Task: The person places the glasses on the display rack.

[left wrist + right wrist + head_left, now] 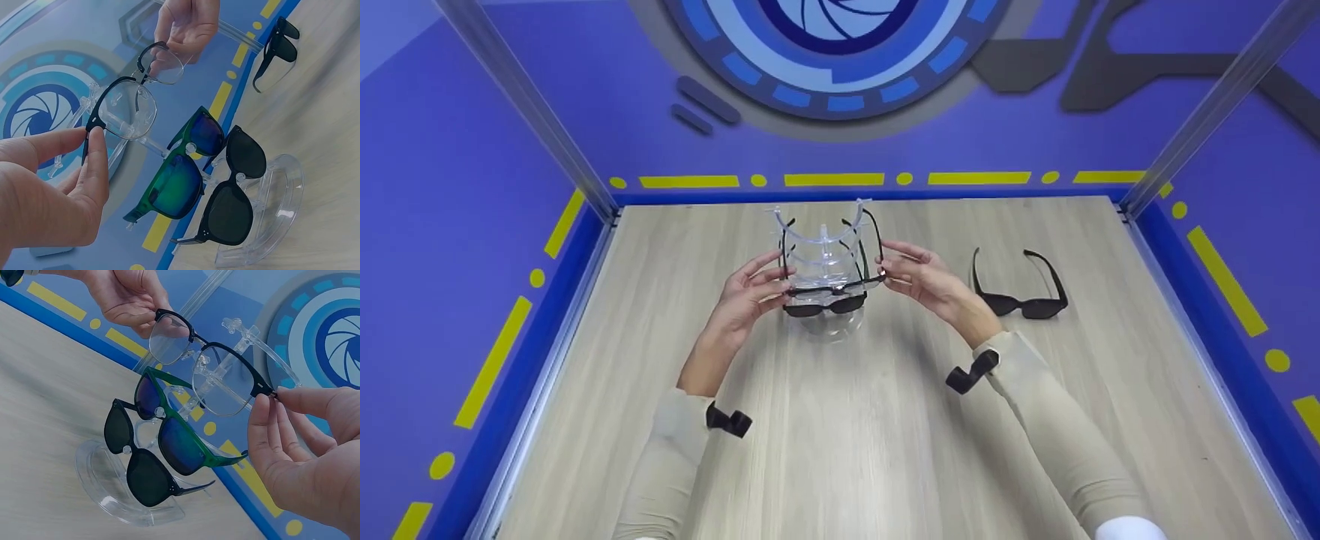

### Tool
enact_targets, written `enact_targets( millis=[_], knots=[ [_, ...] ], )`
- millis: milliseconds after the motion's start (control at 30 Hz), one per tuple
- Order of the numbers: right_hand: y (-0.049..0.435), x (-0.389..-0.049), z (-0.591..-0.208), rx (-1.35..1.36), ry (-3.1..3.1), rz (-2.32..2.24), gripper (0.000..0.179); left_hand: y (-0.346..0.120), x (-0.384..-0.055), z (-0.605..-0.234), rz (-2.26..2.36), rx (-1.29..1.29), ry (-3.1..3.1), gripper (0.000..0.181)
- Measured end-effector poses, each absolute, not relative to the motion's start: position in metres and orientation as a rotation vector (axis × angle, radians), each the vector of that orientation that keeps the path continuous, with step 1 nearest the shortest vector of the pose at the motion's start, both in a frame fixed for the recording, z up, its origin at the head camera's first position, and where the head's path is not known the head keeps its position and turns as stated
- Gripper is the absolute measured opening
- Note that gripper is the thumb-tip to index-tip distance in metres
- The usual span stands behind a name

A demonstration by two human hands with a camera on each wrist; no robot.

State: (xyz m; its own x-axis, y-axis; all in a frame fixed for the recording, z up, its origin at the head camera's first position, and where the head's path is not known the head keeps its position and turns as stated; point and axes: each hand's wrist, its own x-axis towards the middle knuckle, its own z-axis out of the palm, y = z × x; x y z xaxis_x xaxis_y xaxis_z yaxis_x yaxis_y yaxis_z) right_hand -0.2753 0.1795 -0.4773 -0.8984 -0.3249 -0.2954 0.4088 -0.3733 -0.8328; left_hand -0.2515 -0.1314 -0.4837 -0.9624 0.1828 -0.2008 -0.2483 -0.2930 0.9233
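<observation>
A pair of clear eyeglasses with a black browline and thin metal lower rims is held between both hands at the upper part of a clear display stand. My left hand pinches one hinge corner between thumb and fingers. At the opposite corner, my right hand pinches the frame the same way. Below them on the stand sit green-framed sunglasses with mirrored blue-green lenses. Lowest on the stand are black sunglasses with dark lenses, close above its rounded base.
Another pair of black sunglasses lies on the wood-grain table, right of the stand, with its temples open toward the back. Blue printed panels with metal corner posts enclose the table at the back and sides.
</observation>
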Motion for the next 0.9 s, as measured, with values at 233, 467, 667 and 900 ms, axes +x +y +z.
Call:
enact_targets(
  millis=[233, 467, 667, 900],
  knots=[
    [0.177, -0.279, -0.475, 0.108, 1.447, -2.286, 0.042, -0.131, -0.257, -0.484, 2.333, -0.124, 1.672, 0.058],
    [0.174, -0.284, -0.476, 0.125, 1.460, -2.290, 0.048, -0.132, -0.263, -0.484, 2.349, -0.146, 1.658, 0.059],
    [0.170, -0.287, -0.475, 0.147, 1.492, -2.297, 0.056, -0.132, -0.266, -0.482, 2.356, -0.144, 1.649, 0.059],
    [0.167, -0.292, -0.474, 0.150, 1.505, -2.301, 0.041, -0.134, -0.269, -0.480, 2.367, -0.135, 1.664, 0.057]
  ],
)
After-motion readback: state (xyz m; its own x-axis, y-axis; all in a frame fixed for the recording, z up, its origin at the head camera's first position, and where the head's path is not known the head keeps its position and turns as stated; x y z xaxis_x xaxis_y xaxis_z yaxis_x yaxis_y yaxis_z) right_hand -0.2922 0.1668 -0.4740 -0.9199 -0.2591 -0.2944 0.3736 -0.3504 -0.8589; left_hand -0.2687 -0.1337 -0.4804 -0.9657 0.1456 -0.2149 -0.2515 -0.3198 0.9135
